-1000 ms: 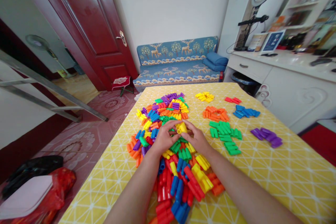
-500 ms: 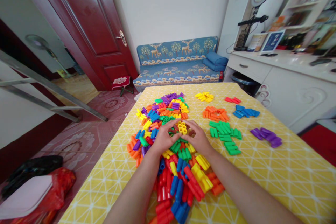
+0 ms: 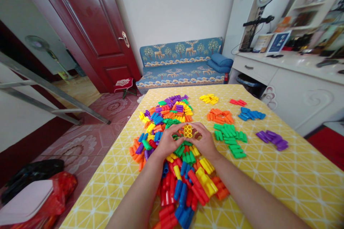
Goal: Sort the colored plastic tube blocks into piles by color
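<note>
A cluster of several yellow plastic tubes [image 3: 187,131], open ends facing me, is held over the mixed pile. My left hand [image 3: 170,139] curves round its left side, with fingertips and thumb meeting the tubes. On the other side my right hand [image 3: 203,141] closes in, thumb and fingers touching the cluster. Green tubes [image 3: 189,157] lie just beneath the hands. Nearer to me are red tubes [image 3: 198,188], blue tubes [image 3: 183,195] and yellow tubes [image 3: 206,182]. Some pieces under the palms are hidden.
To the right lie single-colour groups: green tubes [image 3: 230,137], orange tubes [image 3: 220,116], yellow tubes [image 3: 209,98], red tubes [image 3: 238,102], blue tubes [image 3: 251,113] and purple tubes [image 3: 272,139]. A yellow patterned cloth [image 3: 285,182] covers the table. Behind it stands a blue sofa [image 3: 180,68].
The yellow cluster has turned slightly between my fingers and shifted a little to the right. Both hands stay in nearly the same place, and the pile looks unchanged.
</note>
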The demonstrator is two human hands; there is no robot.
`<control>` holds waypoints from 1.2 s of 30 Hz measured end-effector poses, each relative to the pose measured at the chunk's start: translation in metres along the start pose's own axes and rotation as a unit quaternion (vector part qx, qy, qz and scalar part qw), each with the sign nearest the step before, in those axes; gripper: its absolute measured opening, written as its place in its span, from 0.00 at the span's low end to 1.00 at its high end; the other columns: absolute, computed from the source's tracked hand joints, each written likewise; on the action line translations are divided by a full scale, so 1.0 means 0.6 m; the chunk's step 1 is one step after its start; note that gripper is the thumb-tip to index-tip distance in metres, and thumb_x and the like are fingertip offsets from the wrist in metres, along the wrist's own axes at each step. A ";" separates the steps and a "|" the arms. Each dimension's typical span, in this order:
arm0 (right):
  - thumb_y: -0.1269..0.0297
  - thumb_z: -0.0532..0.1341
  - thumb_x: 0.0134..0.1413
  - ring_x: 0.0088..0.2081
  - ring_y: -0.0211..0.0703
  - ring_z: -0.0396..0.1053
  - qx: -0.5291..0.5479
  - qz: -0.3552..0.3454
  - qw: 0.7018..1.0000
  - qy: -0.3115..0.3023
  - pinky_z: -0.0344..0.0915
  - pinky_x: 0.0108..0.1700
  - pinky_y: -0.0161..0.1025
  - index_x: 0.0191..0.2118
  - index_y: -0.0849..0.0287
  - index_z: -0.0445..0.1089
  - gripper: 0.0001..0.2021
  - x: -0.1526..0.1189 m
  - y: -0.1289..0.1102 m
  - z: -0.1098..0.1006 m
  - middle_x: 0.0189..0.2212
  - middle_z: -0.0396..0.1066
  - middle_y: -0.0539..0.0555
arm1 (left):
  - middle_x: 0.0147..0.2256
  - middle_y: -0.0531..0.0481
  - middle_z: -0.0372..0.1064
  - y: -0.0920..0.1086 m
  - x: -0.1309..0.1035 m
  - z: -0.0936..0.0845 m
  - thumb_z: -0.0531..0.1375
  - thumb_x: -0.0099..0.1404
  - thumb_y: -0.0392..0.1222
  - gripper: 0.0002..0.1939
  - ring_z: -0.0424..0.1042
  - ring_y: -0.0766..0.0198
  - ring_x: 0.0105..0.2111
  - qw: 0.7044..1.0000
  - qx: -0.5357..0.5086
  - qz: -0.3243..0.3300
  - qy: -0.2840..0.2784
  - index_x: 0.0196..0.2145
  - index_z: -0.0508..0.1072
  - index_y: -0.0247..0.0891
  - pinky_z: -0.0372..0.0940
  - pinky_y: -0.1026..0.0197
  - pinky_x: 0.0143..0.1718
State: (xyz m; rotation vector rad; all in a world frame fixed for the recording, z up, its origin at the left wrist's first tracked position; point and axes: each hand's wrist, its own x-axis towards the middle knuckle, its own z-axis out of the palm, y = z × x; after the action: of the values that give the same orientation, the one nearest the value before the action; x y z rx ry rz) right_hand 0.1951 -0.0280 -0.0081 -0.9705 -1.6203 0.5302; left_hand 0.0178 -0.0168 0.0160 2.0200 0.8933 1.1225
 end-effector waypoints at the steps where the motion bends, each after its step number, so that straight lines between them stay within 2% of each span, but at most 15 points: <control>1: 0.55 0.69 0.46 0.38 0.42 0.69 -0.001 -0.002 1.000 0.003 0.68 0.33 0.37 0.52 0.50 0.68 0.25 0.000 -0.001 0.000 0.45 0.68 0.55 | 0.48 0.43 0.70 0.001 0.000 0.000 0.62 0.59 0.36 0.26 0.70 0.58 0.45 1.000 -0.002 0.004 0.001 0.56 0.68 0.40 0.70 0.59 0.43; 11: 0.60 0.68 0.47 0.41 0.45 0.69 -0.006 -0.015 1.000 0.010 0.69 0.37 0.39 0.52 0.50 0.69 0.23 -0.001 -0.002 -0.004 0.46 0.68 0.55 | 0.48 0.43 0.70 0.010 0.000 0.001 0.62 0.60 0.38 0.25 0.70 0.58 0.45 1.000 -0.019 0.005 -0.001 0.56 0.68 0.39 0.71 0.61 0.42; 18: 0.63 0.66 0.49 0.35 0.42 0.69 -0.009 -0.013 1.000 0.001 0.69 0.33 0.38 0.52 0.48 0.69 0.22 -0.001 -0.008 -0.006 0.46 0.67 0.54 | 0.48 0.44 0.70 0.011 0.000 0.000 0.62 0.59 0.37 0.25 0.70 0.58 0.45 1.000 -0.020 0.002 -0.002 0.56 0.69 0.39 0.71 0.60 0.42; 29: 0.66 0.65 0.50 0.35 0.42 0.69 -0.009 -0.015 1.000 -0.004 0.70 0.35 0.40 0.53 0.48 0.68 0.22 -0.001 -0.007 -0.006 0.47 0.67 0.55 | 0.49 0.43 0.70 0.008 0.000 0.001 0.63 0.58 0.36 0.25 0.70 0.58 0.46 1.000 -0.026 0.012 0.000 0.54 0.70 0.39 0.71 0.60 0.41; 31: 0.64 0.66 0.49 0.39 0.44 0.69 -0.014 -0.009 1.000 0.004 0.70 0.37 0.41 0.52 0.50 0.68 0.22 0.000 -0.009 -0.005 0.47 0.67 0.55 | 0.48 0.44 0.71 0.006 0.001 0.001 0.63 0.58 0.37 0.25 0.72 0.58 0.44 1.000 -0.012 -0.006 0.015 0.54 0.70 0.39 0.71 0.59 0.42; 33: 0.62 0.67 0.47 0.40 0.45 0.69 -0.013 0.014 1.000 0.024 0.70 0.36 0.40 0.50 0.51 0.68 0.22 -0.001 -0.010 -0.002 0.46 0.67 0.55 | 0.46 0.44 0.73 0.003 0.003 0.001 0.64 0.56 0.36 0.25 0.73 0.59 0.42 0.998 0.018 -0.036 0.052 0.53 0.71 0.38 0.71 0.58 0.42; 36: 0.60 0.66 0.46 0.35 0.41 0.69 0.019 0.084 0.994 0.069 0.69 0.31 0.38 0.51 0.53 0.66 0.24 -0.001 -0.012 0.001 0.44 0.68 0.55 | 0.43 0.45 0.74 -0.002 0.006 0.000 0.63 0.56 0.36 0.24 0.73 0.60 0.37 0.988 0.055 -0.079 0.119 0.52 0.71 0.38 0.71 0.59 0.38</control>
State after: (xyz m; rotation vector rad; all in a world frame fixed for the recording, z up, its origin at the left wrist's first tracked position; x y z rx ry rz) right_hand 0.1923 -0.0327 -0.0031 -1.0979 -1.4087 0.5928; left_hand 0.0188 -0.0133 0.0169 1.8878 1.2374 1.2649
